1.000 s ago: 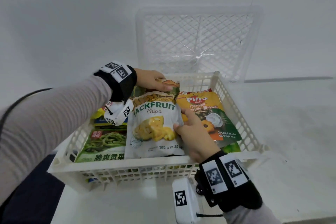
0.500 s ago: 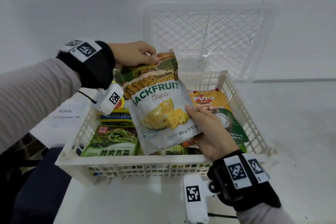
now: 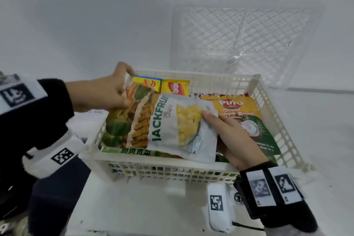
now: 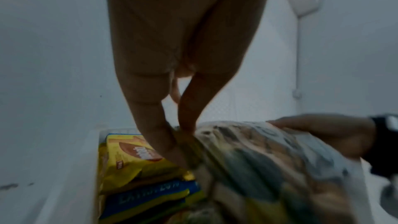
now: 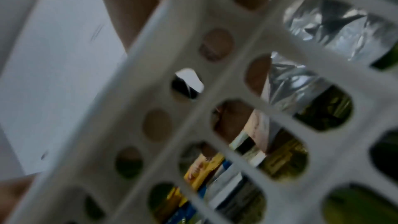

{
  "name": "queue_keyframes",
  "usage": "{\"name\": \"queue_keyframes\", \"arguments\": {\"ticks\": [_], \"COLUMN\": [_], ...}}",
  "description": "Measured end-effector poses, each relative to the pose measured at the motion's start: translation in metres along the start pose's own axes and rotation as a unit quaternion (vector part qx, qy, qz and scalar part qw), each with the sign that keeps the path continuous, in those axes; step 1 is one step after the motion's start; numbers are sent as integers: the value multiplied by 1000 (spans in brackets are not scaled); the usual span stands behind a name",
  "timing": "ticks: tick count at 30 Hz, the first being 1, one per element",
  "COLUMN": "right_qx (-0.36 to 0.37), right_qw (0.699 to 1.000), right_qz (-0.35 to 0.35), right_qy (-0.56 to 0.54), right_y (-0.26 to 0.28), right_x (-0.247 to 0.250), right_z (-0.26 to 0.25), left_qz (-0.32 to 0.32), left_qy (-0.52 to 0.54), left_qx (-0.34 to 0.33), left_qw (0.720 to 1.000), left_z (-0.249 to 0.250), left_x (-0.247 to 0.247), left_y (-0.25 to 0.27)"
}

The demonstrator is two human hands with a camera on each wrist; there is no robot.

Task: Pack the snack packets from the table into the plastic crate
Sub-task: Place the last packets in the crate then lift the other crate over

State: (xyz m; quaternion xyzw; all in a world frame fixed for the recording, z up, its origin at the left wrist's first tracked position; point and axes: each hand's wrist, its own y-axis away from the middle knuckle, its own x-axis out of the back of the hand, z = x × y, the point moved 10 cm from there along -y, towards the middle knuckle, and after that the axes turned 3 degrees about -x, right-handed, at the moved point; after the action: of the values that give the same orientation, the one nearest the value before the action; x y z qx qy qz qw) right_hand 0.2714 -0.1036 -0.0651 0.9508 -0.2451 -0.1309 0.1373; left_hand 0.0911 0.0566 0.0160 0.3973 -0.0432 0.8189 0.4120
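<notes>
L hand (image 3: 107, 92) + R hand (image 3: 233, 140) pinch jackfruit pkt (image 3: 162, 126); R-wrist view blurred

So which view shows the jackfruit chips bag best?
Head view: the jackfruit chips bag shows whole, with its label, over the crate. Left wrist view shows only its blurred top end pinched by fingers. Right wrist view shows crate lattice; the bag cannot be picked out.

One plastic crate (image 3: 172, 166), five visible snack packets (image 3: 168, 126), two hands (image 3: 107, 92).
</notes>
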Motion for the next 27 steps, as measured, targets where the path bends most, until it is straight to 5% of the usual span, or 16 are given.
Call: {"name": "queue_keyframes", "arguments": {"ticks": [3, 6, 15, 22, 27], "right_qx": [9, 19, 88, 96, 132], "right_qw": [994, 975, 905, 848, 859], "right_qz": [48, 80, 101, 87, 84], "right_qy": [97, 207, 404, 514, 488], "right_y": [-3, -7, -12, -10, 2], "right_x": [4, -1, -20, -31, -29], "right_z": [3, 3, -4, -3, -13], "left_qz": [-61, -68, -60, -83, -90], "left_qy": [-220, -333, -352, -430, -384], "left_qx": [-5, -10, 7, 15, -37], "left_qw": [973, 941, 934, 899, 918], "left_z": [-20, -28, -45, -55, -29], "left_x": [-23, -31, -38, -54, -43], "left_y": [1, -2, -4, 2, 29]}}
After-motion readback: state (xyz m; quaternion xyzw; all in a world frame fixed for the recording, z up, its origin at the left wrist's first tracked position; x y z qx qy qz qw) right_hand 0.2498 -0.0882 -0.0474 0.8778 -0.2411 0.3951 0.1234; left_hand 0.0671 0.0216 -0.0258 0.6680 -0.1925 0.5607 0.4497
